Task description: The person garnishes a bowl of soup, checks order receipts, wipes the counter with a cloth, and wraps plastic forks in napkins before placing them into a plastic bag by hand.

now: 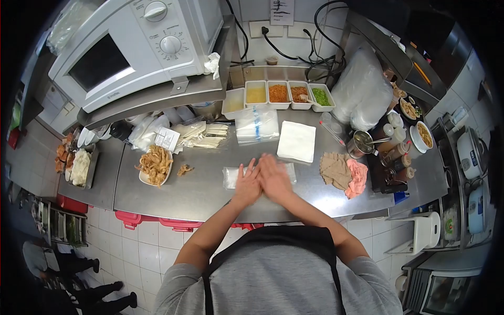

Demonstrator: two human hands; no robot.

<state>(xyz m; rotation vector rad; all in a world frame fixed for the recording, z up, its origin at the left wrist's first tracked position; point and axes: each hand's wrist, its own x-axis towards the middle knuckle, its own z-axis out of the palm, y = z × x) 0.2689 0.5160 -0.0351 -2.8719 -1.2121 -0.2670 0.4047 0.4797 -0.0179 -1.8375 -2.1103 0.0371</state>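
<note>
My left hand [248, 182] lies on a folded clear plastic bag [230, 178] on the steel counter, its fingers stretched out and apart. Touching it on the right is my right hand [274, 177], slightly blurred, with extended fingers over the same plastic. Neither hand grips anything visible, and both cover the middle of the bag. Just beyond them is a stack of clear plastic bags [257, 126] with blue print. A pile of white paper sheets [296, 142] sits to its right.
Behind stand trays of toppings [278, 93]. A bowl of fried food [155, 165] and wrapped chopsticks [205, 135] are at left, under a shelf with a microwave [115, 58]. Cloths [336, 170] and sauce bottles [403, 161] are at right. Other people's legs [100, 296] show lower left.
</note>
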